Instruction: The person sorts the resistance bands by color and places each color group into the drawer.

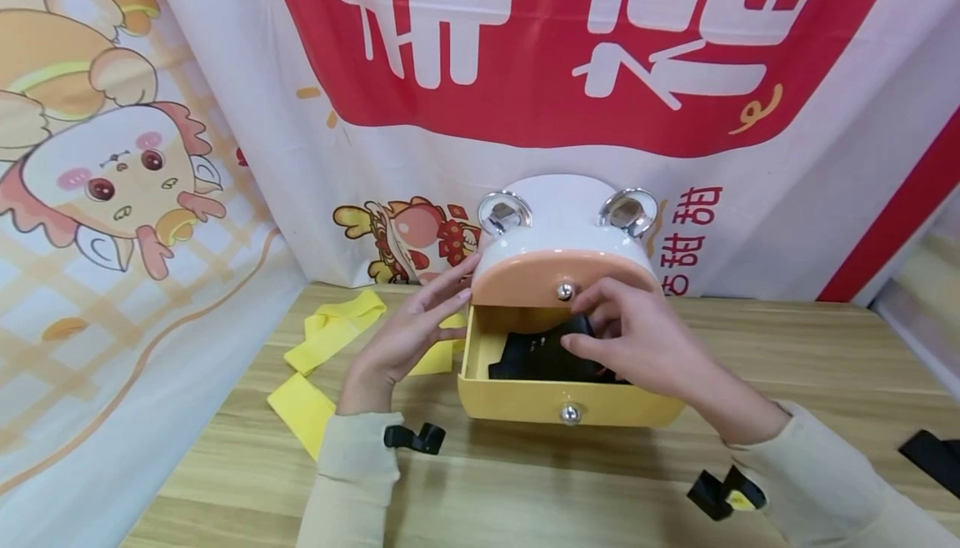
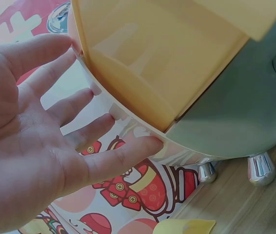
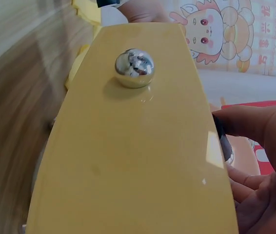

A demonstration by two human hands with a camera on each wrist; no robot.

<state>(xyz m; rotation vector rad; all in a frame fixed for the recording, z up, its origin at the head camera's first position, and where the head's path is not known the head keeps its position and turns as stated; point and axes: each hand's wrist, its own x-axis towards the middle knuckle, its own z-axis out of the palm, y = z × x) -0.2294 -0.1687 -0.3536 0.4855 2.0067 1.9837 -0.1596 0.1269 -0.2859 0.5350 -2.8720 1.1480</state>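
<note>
A small rounded cabinet [image 1: 558, 210] with a white top and two silver rings stands against the back cloth. Its yellow drawer [image 1: 510, 402] is pulled out, below a closed orange drawer [image 1: 517, 278]. My left hand [image 1: 397, 335] rests its spread fingertips on the cabinet's left side; in the left wrist view the fingers [image 2: 123, 153] are straight along the curved edge. Inside the yellow drawer lies a black folded thing [image 1: 528, 356] with small pale marks. My right hand [image 1: 648, 331] reaches over the drawer and pinches the black thing between thumb and curled fingers, partly hidden behind the drawer front in the right wrist view.
Yellow strips [image 1: 337, 335] lie on the wooden table [image 1: 465, 498] left of the cabinet. A black strap [image 1: 930, 456] is at the far right edge. Printed cloths hang behind and at the left. Silver feet [image 2: 261, 169] support the cabinet.
</note>
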